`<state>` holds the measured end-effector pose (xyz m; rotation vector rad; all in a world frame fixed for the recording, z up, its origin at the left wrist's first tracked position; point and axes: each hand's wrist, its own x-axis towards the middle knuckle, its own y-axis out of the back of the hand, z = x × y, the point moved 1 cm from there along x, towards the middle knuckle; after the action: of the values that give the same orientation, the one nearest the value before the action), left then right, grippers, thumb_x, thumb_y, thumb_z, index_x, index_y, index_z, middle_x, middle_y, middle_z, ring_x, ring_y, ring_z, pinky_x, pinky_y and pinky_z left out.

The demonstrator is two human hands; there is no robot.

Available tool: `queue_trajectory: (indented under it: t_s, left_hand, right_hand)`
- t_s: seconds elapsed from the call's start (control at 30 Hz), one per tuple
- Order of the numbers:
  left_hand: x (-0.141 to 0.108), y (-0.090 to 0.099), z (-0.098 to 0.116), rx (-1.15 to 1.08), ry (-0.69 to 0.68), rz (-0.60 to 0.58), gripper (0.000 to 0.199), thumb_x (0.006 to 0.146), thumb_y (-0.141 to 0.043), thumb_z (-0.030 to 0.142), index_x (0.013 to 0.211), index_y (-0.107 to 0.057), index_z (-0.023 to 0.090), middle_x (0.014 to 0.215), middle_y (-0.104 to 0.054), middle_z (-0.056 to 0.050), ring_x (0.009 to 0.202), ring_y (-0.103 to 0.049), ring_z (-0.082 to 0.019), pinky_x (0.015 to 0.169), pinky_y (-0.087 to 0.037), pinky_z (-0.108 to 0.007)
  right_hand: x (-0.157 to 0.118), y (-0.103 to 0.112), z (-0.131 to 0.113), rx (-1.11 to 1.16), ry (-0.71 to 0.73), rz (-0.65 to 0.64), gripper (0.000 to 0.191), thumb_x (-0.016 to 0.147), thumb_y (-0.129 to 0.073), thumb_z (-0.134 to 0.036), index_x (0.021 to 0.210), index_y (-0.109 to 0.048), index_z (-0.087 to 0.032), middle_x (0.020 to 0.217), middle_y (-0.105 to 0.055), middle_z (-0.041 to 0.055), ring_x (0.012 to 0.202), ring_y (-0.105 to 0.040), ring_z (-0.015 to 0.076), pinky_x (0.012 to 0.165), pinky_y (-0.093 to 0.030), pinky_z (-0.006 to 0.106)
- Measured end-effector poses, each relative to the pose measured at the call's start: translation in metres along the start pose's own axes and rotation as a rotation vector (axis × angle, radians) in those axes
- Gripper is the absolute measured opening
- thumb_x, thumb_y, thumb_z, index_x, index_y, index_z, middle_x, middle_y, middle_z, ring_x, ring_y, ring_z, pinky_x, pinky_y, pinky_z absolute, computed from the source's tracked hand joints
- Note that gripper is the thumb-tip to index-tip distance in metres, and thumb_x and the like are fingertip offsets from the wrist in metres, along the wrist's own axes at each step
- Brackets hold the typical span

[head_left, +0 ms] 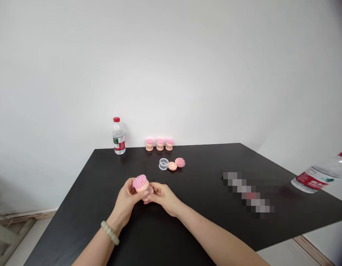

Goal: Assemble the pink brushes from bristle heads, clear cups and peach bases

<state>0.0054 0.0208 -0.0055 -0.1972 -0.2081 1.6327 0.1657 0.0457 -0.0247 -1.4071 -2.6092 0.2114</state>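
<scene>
Between my two hands, above the black table, is a pink bristle brush (pixel 140 182) with a round peach body. My left hand (pixel 128 197) is closed round its left side, the thumb across the front below the bristles. My right hand (pixel 163 197) grips its lower right part with thumb and fingers. The bristles face up and slightly left; part of the body is hidden by my fingers. Just beyond lie a clear ring-shaped piece (pixel 163 164), a peach disc (pixel 172 166) with a pale centre, and a loose bristle head (pixel 180 162) tipped on its side.
Three similar brushes stand in a row against the wall, the middle brush (pixel 160 145) among them. A water bottle (pixel 119 138) with a red cap stands at the back left. Another bottle (pixel 314 180) is at the right edge. A blurred-out strip (pixel 248 194) lies on the table (pixel 204 210).
</scene>
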Motion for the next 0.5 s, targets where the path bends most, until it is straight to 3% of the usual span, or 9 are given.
queue_trajectory:
  t_s: [0.13,0.27,0.33,0.4,0.5]
  left_hand:
    - [-0.001,-0.002,-0.004,-0.019,-0.013,0.025,0.046,0.054,-0.092,0.036,0.086,-0.065,0.017,0.082,-0.07,-0.002,0.077,-0.063,-0.018,0.07,-0.049,-0.029]
    - [-0.002,-0.007,-0.011,-0.004,-0.004,0.085,0.045,0.052,-0.093,0.035,0.075,-0.058,0.018,0.072,-0.065,0.002,0.07,-0.059,-0.015,0.065,-0.046,-0.027]
    - [-0.003,-0.01,-0.012,-0.005,-0.001,0.098,0.046,0.052,-0.093,0.035,0.074,-0.056,0.019,0.071,-0.063,0.003,0.068,-0.057,-0.015,0.063,-0.045,-0.026]
    - [-0.005,-0.011,-0.012,-0.021,-0.006,0.104,0.046,0.053,-0.092,0.036,0.075,-0.056,0.019,0.071,-0.062,0.004,0.068,-0.057,-0.014,0.064,-0.045,-0.026]
    - [-0.004,-0.009,-0.009,-0.046,-0.007,0.113,0.045,0.055,-0.091,0.04,0.078,-0.058,0.018,0.074,-0.064,0.002,0.072,-0.059,-0.015,0.067,-0.047,-0.027]
  right_hand:
    - [-0.002,-0.005,0.004,-0.054,-0.012,0.141,0.038,0.065,-0.086,-0.04,0.091,-0.065,-0.02,0.086,-0.073,0.0,0.087,-0.071,0.0224,0.09,-0.054,0.042]
    - [-0.005,-0.01,0.006,-0.452,0.027,0.34,0.041,0.058,-0.086,-0.021,0.083,-0.053,-0.023,0.082,-0.065,-0.0024,0.077,-0.065,0.0202,0.074,-0.054,0.037]
    - [-0.007,-0.012,0.005,-0.643,0.075,0.409,0.042,0.057,-0.084,-0.016,0.084,-0.052,-0.023,0.086,-0.061,-0.002,0.079,-0.062,0.0204,0.077,-0.053,0.038]
    - [-0.008,-0.011,0.005,-0.666,0.122,0.411,0.047,0.057,-0.084,-0.015,0.092,-0.055,-0.024,0.097,-0.061,-0.0001,0.089,-0.062,0.022,0.084,-0.053,0.041]
    - [-0.005,-0.008,0.009,-0.408,0.132,0.288,0.067,0.058,-0.087,-0.022,0.116,-0.053,-0.026,0.114,-0.059,0.0033,0.098,-0.065,0.023,0.088,-0.054,0.042]
